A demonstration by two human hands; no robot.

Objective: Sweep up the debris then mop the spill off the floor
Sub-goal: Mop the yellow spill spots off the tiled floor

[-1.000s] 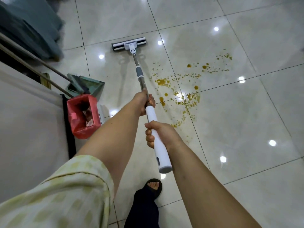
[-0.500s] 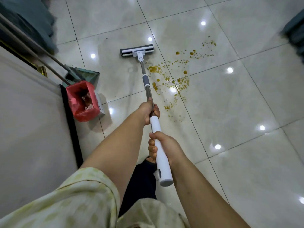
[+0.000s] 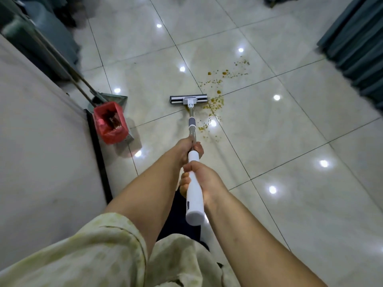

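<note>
The mop head (image 3: pixel 188 99) lies on the floor (image 3: pixel 269 141) ahead of me, its right end touching the spill (image 3: pixel 215 102), which extends right and beyond. The bin (image 3: pixel 109 122) stands to the left against the wall (image 3: pixel 41 141), the dustpan (image 3: pixel 116 99) behind it.

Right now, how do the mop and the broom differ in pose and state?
The mop is held in both hands, left hand ahead of right hand, head flat on the tiles at the spill. The broom is unheld, propped by the wall beside the red bin. Both have long handles.
</note>
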